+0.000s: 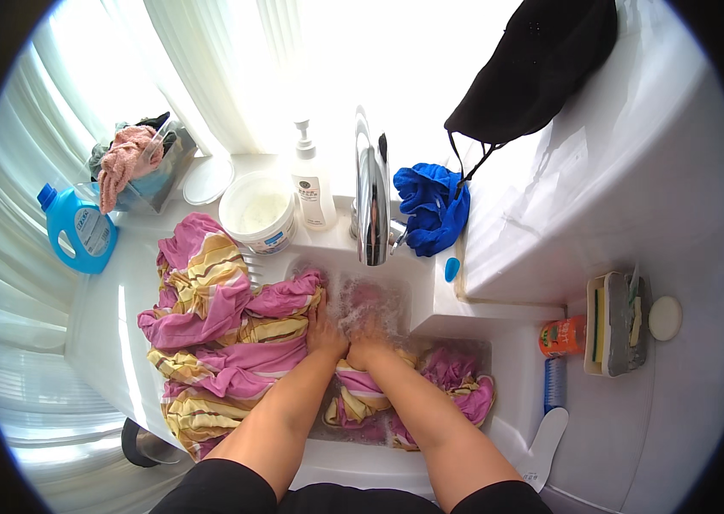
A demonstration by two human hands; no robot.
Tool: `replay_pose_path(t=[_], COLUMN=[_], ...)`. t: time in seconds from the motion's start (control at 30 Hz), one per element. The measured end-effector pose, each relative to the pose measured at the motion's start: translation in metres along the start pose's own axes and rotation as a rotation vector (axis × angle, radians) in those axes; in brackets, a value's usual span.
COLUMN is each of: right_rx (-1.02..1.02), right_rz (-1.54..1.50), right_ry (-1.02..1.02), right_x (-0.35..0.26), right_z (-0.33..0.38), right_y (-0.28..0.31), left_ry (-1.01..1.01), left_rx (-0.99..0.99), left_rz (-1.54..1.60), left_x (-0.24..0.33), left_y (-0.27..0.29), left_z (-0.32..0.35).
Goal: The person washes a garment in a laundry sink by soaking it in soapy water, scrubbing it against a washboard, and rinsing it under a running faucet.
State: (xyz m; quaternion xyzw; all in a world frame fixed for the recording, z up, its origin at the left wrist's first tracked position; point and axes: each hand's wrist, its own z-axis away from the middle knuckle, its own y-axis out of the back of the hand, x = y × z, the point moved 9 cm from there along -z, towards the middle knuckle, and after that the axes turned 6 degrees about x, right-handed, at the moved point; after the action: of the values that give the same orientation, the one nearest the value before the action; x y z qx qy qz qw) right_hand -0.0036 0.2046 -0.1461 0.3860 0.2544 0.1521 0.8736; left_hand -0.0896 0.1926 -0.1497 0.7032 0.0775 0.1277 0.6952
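A striped pink-and-yellow cloth (229, 364) lies in a wrinkled heap on the white washboard side of the sink (509, 421), on the left, with more of the same fabric in the basin to the right, partly under water. The left hand (321, 332) lies against the right edge of the heap, its fingers pointing to the far side; I cannot tell whether they close on the fabric. The right hand (368, 344) is just beside it, reaching into foamy water (379, 298) with the fingers obscured by suds, so its grip and anything in it cannot be told. The wrists are close together, nearly touching.

On the far side of the basin, a chrome faucet (372, 206) stands over the water. Left of it are a white pump bottle (315, 201), a round white tub (257, 212) and a flat white lid (208, 181). Farther left, a clear bin (177, 167) holds crumpled cloths, a pink towel (132, 159) among them, and a blue detergent jug (79, 230) stands near it. Right of the faucet lies a bunched blue cloth (433, 211). On the right side are an orange-red packet (561, 337), a blue brush (555, 383) and a grey holder (625, 343) with a yellow sponge (599, 324).
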Motion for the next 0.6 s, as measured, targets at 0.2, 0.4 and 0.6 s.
replay_pose_path(t=[0.2, 0.4, 0.6], right_rx=[0.19, 0.973, 0.567], right_rz=[-0.13, -0.608, -0.402], right_ry=[0.16, 0.042, 0.042], right_x=[-0.001, 0.055, 0.015], right_z=[-0.008, -0.021, -0.024], right_y=[0.01, 0.068, 0.058], left_ry=[0.314, -0.137, -0.014], left_rx=[-0.446, 0.426, 0.283], left_rz=[0.26, 0.228, -0.015], left_x=[-0.025, -0.003, -0.009], left_y=[-0.024, 0.126, 0.133], left_z=[-0.006, -0.014, 0.001])
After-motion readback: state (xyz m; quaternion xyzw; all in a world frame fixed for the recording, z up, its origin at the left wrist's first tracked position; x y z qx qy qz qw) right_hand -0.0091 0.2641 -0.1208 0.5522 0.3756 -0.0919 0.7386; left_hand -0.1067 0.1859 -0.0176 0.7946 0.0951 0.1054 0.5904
